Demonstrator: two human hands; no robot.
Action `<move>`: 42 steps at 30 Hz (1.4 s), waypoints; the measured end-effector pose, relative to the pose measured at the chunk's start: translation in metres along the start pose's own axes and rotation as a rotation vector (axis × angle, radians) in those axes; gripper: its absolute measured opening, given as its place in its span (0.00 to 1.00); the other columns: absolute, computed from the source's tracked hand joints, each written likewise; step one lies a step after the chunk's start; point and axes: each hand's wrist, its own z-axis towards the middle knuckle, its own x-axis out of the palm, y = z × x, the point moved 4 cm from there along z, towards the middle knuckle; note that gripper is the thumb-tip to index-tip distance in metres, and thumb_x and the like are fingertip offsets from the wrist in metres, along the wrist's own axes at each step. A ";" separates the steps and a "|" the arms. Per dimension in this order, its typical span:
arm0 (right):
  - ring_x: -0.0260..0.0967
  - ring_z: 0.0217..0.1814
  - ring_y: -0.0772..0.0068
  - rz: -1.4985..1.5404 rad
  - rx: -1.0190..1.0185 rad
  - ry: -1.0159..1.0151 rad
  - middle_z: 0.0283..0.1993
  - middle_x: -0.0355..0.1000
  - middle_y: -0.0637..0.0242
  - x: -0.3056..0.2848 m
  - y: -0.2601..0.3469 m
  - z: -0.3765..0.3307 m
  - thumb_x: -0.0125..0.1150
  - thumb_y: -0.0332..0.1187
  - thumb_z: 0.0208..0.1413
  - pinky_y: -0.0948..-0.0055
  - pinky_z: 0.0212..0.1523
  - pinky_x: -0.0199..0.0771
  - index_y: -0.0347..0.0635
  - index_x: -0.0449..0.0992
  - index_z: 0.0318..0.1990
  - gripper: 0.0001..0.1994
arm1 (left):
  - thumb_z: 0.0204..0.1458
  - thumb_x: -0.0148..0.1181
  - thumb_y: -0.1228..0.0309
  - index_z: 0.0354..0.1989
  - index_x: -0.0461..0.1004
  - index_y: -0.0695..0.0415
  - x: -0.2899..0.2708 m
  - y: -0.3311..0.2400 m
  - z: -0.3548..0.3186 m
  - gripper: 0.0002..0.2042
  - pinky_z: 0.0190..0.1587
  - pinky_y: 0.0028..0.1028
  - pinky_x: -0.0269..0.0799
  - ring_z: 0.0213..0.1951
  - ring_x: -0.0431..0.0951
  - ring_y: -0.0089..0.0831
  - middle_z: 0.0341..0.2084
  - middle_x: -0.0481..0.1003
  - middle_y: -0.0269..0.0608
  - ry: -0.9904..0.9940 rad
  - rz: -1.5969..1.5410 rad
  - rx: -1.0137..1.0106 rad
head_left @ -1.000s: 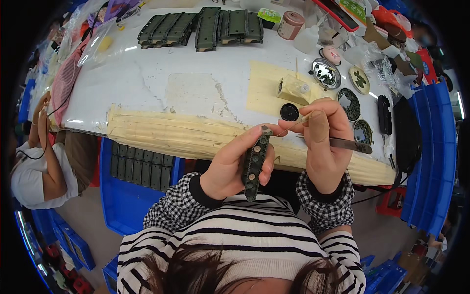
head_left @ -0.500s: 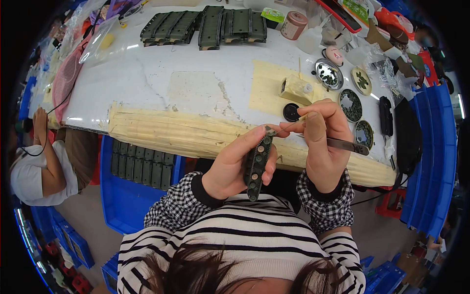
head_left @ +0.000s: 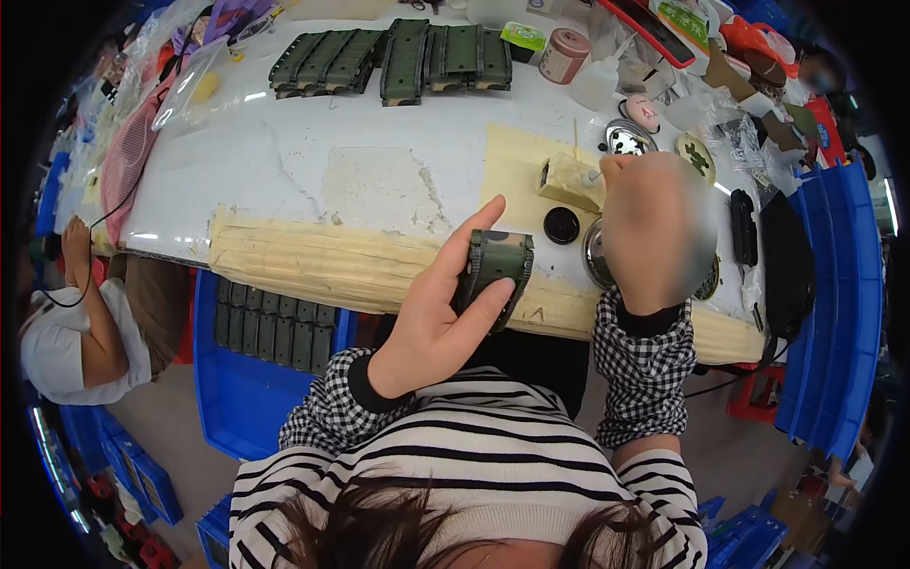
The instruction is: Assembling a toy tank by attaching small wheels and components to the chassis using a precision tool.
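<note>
Since the earlier frames, the right hand [head_left: 654, 232] has left the dark green camouflage part [head_left: 495, 275] and is reaching out over the bench, while the left hand [head_left: 445, 313] has turned that part so its broad face is showing. The part is sitting in the left hand above the near edge of the white worktable [head_left: 313, 161], clamped between the thumb on its far side and the fingers curled round its near side. The right hand is appearing as a blur; whether it is open or closed on anything cannot be told. It is hovering by a pale yellow block [head_left: 567, 180] and a thin stick standing near it. A round black cap [head_left: 561, 225] is lying on the table between the part and the block. Strips of cream masking tape [head_left: 322, 266] are covering the table's near edge. Shallow metal dishes [head_left: 626, 140] are sitting just beyond the right hand. Rows of similar green parts [head_left: 398, 59] are lining the far side of the table, with a pinkish round container [head_left: 563, 55] beside them. A blue bin [head_left: 256, 370] below the table edge is holding more dark parts. Another person in a white top [head_left: 57, 332] is sitting at the far left.
</note>
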 end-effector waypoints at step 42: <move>0.71 0.32 0.79 0.318 0.167 -0.059 0.33 0.69 0.66 -0.013 0.013 -0.001 0.58 0.28 0.61 0.78 0.31 0.71 0.32 0.73 0.38 0.06 | 0.53 0.56 0.84 0.63 0.63 0.63 -0.005 -0.020 0.000 0.26 0.46 0.23 0.72 0.41 0.78 0.27 0.41 0.78 0.46 0.071 0.433 0.292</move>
